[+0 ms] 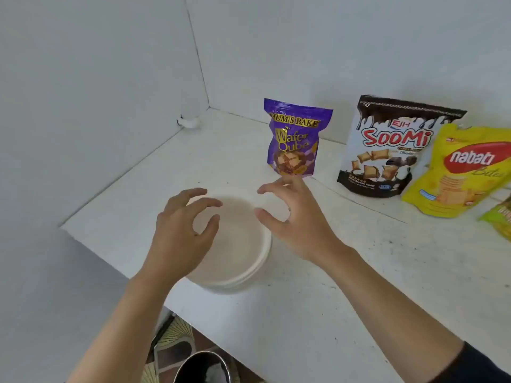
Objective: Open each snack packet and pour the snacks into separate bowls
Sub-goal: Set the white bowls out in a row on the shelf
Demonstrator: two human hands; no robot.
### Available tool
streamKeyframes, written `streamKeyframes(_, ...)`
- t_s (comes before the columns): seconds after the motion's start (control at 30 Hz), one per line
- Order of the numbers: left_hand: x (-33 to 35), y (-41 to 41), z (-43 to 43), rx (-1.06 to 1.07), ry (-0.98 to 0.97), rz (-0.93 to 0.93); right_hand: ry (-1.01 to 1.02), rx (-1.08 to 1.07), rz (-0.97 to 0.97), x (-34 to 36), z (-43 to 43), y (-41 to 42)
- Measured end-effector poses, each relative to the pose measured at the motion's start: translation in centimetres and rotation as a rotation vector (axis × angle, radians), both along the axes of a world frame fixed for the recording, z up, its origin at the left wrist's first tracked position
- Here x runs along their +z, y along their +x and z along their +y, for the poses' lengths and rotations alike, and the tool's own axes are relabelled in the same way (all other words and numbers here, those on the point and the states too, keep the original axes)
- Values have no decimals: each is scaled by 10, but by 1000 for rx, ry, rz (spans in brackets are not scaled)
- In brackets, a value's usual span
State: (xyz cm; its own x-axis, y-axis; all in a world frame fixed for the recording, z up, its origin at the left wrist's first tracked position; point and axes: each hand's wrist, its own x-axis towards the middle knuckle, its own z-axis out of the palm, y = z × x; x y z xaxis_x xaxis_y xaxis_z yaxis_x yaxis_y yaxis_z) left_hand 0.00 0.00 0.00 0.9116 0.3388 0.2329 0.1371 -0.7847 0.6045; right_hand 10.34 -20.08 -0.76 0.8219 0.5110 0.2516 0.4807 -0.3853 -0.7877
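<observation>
A stack of white bowls (243, 261) sits on the white table (318, 313), near its front left edge. My left hand (181, 233) hovers over the stack's left side, fingers apart and curled, holding nothing. My right hand (293, 219) is just right of the stack, fingers spread, also holding nothing. Behind the hands a purple Wafer Qube packet (296, 139) stands upright. Right of it stand a brown-and-white Soomi packet (387, 147) and a yellow Nabati packet (464, 172), both against the wall.
A green packet (500, 217) is cut off at the right edge. White walls meet in a corner behind the table. Below the table's front edge are a patterned floor and a dark round metal container (204, 369).
</observation>
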Motion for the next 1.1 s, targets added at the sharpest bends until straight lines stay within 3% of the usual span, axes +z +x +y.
streamKeyframes(0.17,-12,-10,10,50,-149,85,-84,20,184,-14,12,-10)
streamKeyframes(0.37,-10,-21,30,132,-455,160,-113,41,100,-18,18,-15)
streamKeyframes(0.6,4,-25,47,26,-439,143,-276,70,57,0,16,-10)
streamKeyframes(0.8,42,-14,47,-73,-362,1,16,27,66,34,14,-8)
streamKeyframes(1.1,80,46,-36,-224,-720,-117,324,-202,101,70,-58,17)
